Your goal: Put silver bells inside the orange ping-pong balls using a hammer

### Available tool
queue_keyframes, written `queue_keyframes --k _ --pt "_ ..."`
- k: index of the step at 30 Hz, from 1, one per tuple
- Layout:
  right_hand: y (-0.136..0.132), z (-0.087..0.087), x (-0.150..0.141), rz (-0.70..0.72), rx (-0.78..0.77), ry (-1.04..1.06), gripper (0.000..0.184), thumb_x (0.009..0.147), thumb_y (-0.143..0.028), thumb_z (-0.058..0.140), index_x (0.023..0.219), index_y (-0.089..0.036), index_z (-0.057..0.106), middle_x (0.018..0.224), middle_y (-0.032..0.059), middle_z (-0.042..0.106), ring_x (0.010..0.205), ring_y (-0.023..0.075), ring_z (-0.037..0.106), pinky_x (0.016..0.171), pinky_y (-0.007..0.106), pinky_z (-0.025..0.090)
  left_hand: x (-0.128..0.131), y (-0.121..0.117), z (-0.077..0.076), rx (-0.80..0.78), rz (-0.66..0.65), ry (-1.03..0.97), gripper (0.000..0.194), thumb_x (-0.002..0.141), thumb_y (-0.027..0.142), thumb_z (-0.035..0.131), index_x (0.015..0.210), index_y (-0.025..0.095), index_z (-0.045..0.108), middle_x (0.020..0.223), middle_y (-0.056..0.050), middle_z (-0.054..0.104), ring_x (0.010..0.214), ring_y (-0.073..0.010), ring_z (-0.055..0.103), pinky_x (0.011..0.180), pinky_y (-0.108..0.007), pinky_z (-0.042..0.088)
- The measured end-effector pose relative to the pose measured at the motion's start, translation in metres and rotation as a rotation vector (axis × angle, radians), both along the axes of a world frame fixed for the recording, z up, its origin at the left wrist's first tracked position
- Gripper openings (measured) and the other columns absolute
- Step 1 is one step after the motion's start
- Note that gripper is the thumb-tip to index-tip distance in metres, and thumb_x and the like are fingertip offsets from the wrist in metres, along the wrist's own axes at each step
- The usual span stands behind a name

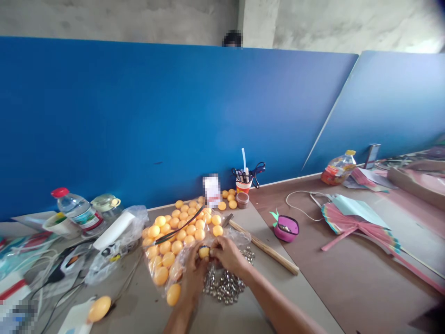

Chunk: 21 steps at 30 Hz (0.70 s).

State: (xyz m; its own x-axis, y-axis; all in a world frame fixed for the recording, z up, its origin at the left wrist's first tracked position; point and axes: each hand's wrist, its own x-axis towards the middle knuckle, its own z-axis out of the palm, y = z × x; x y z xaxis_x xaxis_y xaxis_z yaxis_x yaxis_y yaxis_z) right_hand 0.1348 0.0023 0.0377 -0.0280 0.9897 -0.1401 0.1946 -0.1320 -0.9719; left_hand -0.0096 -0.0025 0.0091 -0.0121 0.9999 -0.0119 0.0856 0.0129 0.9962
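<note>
Both my hands meet over the grey tabletop (250,306), pinching one small orange ball (203,252) between them. My left hand (193,277) curls round the ball from below left. My right hand (227,254) grips it from the right with fingers pressed together. Just under the hands lies a heap of small silver metal pieces (225,284). To the left and behind sits a clear plastic bag full of orange balls (174,232), with a black cable (179,228) across it. Loose orange balls (173,294) lie near my left wrist.
A wooden stick (267,250) lies right of my hands, a pink pouch (286,228) beyond it. Water bottles (78,211), a paper roll and plastic bags crowd the left. A cup of scissors and pens (244,183) stands by the blue partition (174,120). A pink folded fan (358,225) lies right.
</note>
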Motion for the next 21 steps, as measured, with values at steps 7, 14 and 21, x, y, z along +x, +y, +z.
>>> queue_keyframes --k 7,14,21 --pt "0.002 0.010 0.017 0.062 0.062 0.169 0.006 0.070 -0.022 0.056 0.069 -0.019 0.051 0.054 -0.0064 0.050 0.044 0.0070 0.038 0.044 0.019 0.029 -0.001 -0.003 0.008 -0.186 -0.058 -0.186 0.048 0.074 0.045 0.067 0.116 0.025 0.054 0.107 -0.009 0.069 0.093 -0.0268 0.070 0.082 -0.040 0.053" --pt "0.010 0.012 0.047 -0.212 0.310 -0.101 0.014 0.079 -0.032 0.051 0.076 -0.019 0.055 0.065 -0.0015 0.055 0.057 0.0121 0.047 0.055 0.023 0.037 -0.002 -0.001 0.003 -0.170 -0.060 -0.230 0.052 0.074 0.048 0.068 0.119 0.026 0.053 0.102 -0.007 0.070 0.089 -0.0258 0.070 0.085 -0.041 0.052" --pt "0.019 -0.005 0.085 -0.326 0.098 -0.910 0.017 0.080 -0.016 0.051 0.090 -0.017 0.064 0.095 0.0099 0.066 0.086 0.0212 0.060 0.073 0.028 0.040 -0.006 0.002 0.001 -0.133 0.058 -0.096 0.042 0.070 0.044 0.072 0.108 0.027 0.065 0.117 -0.007 0.069 0.115 -0.0293 0.061 0.101 -0.041 0.045"
